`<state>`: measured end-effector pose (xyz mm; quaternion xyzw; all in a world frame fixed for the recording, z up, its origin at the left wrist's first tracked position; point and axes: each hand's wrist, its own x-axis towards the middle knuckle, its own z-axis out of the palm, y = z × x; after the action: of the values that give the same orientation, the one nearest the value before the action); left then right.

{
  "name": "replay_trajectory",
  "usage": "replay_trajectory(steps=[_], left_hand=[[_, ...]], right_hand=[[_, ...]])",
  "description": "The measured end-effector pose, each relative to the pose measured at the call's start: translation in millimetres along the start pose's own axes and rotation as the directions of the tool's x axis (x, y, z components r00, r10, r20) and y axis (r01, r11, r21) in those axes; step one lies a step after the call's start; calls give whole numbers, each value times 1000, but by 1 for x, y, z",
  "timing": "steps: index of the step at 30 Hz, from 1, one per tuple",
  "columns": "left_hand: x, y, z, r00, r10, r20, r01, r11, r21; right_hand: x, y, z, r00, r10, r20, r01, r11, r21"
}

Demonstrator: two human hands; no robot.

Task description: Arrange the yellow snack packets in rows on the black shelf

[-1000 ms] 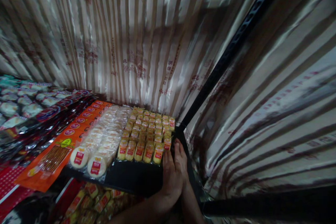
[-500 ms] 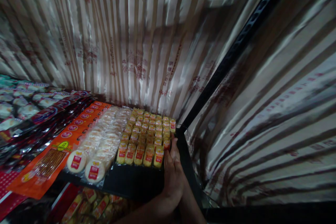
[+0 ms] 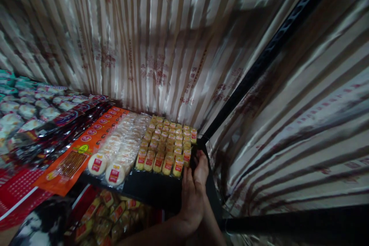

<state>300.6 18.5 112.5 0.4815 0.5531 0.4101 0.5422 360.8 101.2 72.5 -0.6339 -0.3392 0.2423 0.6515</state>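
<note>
Rows of small yellow snack packets (image 3: pixel 165 144) with red labels fill the right end of a black shelf (image 3: pixel 150 190). My left hand (image 3: pixel 188 198) lies flat on the shelf with its fingers straight, pressed against the front right corner of the packets. My right hand (image 3: pixel 201 169) sits just beside it at the shelf's right edge, fingertips curled by the last column of packets. Whether those fingers grip a packet is hidden. Both forearms come in from the bottom edge.
Round white cakes in clear wrap (image 3: pixel 121 150) lie left of the yellow packets, then orange packets (image 3: pixel 86 142) and dark packets (image 3: pixel 37 123). More yellow packets (image 3: pixel 109 215) fill a lower shelf. Glossy striped sheeting (image 3: pixel 161 46) covers the back and right; a black post (image 3: pixel 259 61) rises at the corner.
The view has shifted a little right and down. Both hands stay together at the right end of the yellow packets; the right hand's fingertips have curled in slightly.
</note>
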Motion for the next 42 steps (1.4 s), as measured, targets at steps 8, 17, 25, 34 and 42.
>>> replay_trajectory(steps=[8, 17, 25, 34, 42], left_hand=[[-30, -18, -63, 978, 24, -206, -3, 995, 102], [-21, -12, -93, 988, -75, -132, 94, 984, 149], [-11, -2, -87, 988, -116, -102, 128, 984, 122], [-10, -8, -77, 996, -36, -83, 45, 993, 106], [-12, 0, -50, 997, 72, -11, -71, 994, 79]], right_hand=[[-80, -19, -9, 998, -9, 67, 19, 988, -151], [-92, -22, 4, 996, -36, 85, 76, 849, -524], [-84, -24, 7, 988, 26, 153, 63, 834, -548], [-76, -10, -4, 980, 14, 198, 61, 927, -369], [-62, -14, -26, 988, 61, 143, -45, 992, -116]])
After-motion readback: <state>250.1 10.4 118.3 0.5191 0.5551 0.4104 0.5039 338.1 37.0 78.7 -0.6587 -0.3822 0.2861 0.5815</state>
